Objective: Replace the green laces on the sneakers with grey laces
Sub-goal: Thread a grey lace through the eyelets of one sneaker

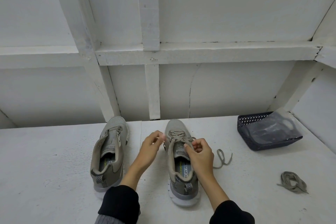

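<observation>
On the white bench (54, 151), two grey sneakers (109, 152) stand toes toward the wall, well back from the near edge, with bare surface on either side. The right sneaker (179, 169) is laced; the left has none. The right hand (199, 152) pinches the lace (222, 158) at the eyelets; the left hand (151, 143) is blurred with curled fingers, its grip unclear. One loose bundled lace (292, 182) lies right, near one dark basket (269, 131).
</observation>
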`<action>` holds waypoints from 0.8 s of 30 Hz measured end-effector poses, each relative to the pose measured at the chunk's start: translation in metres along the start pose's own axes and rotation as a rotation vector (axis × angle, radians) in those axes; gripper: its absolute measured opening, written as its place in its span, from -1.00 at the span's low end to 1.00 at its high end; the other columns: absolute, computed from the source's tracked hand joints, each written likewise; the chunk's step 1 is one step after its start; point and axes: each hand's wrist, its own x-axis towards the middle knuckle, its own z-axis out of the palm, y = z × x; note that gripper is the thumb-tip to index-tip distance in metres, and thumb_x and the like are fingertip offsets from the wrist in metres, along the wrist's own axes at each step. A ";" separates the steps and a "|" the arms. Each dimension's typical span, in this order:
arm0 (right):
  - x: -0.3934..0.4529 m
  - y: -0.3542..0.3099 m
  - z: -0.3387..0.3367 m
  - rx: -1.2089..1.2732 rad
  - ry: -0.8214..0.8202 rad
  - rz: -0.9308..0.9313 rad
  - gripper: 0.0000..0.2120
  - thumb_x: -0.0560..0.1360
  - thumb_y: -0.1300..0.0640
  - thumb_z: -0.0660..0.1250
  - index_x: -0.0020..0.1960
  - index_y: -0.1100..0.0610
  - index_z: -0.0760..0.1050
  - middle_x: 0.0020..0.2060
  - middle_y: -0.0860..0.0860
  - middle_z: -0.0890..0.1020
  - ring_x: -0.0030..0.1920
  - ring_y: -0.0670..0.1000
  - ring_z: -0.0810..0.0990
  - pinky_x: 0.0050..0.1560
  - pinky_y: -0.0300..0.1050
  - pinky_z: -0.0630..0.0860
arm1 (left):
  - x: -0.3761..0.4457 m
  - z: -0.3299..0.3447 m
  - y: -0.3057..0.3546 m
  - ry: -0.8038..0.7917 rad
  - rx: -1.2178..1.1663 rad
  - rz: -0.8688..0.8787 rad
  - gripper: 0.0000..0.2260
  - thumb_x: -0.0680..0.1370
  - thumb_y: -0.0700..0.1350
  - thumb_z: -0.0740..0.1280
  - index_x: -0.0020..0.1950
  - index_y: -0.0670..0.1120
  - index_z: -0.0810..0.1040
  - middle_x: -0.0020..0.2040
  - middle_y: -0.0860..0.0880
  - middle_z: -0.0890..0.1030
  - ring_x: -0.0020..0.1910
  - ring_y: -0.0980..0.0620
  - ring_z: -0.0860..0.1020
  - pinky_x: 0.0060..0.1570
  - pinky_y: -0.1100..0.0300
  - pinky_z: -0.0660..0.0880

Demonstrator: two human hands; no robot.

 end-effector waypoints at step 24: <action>0.000 0.001 0.000 -0.006 -0.014 -0.011 -0.84 0.41 0.21 0.49 -0.20 0.14 0.49 -0.31 0.00 0.56 -0.32 -0.09 0.45 -0.34 -0.39 0.42 | -0.002 0.002 -0.004 0.305 0.153 -0.185 -0.65 0.69 -0.06 0.11 -0.19 -0.21 0.46 -0.24 -0.08 0.51 -0.29 0.03 0.45 -0.41 0.44 0.36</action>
